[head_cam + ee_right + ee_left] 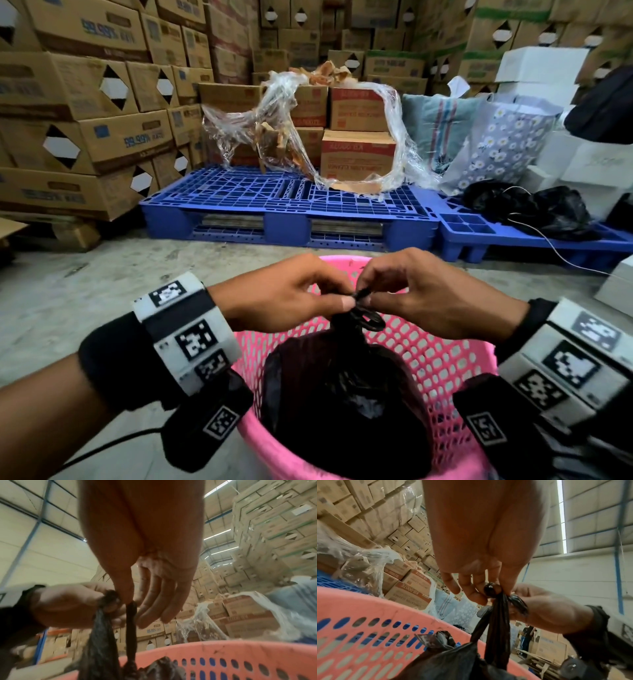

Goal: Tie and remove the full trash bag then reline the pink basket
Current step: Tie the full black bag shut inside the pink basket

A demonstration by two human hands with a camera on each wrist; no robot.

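**K:** Cardboard everywhere. Stacked brown cardboard cartons [85,102] filled the back and left. Blue plastic pallets [291,202] lay on the grey concrete floor [68,294], carrying a few red-printed boxes [358,154] in loose clear stretch wrap [274,137]. Floral fabric bag [503,140] and crumpled black plastic [534,209] sat to the right.

**M:** Basket?

**K:** Pink perforated plastic basket [445,359] stood on the floor just in front of the person, nearer than the pallets. Full black plastic trash bag [342,394] sat inside it, body below the rim, neck gathered into two twisted strands [496,615] rising above the rim at centre.

**M:** Hands?

**K:** Both met above the basket, fingertips nearly touching. Left hand [291,291] pinched one strand end between thumb and forefinger; the other fingers curled loosely. Right hand [431,294] pinched the other strand with thumb and forefinger. In the right wrist view its remaining fingers [163,601] hung fairly straight, off the bag.

**M:** Knot done?

**K:** Small loop of black plastic [368,318] showed just under the fingertips. Couldn't tell how tight it was. Bag was in the basket.

**M:** Wrists?

**K:** White marker-tagged blocks [186,329] on black straps, one per wrist.
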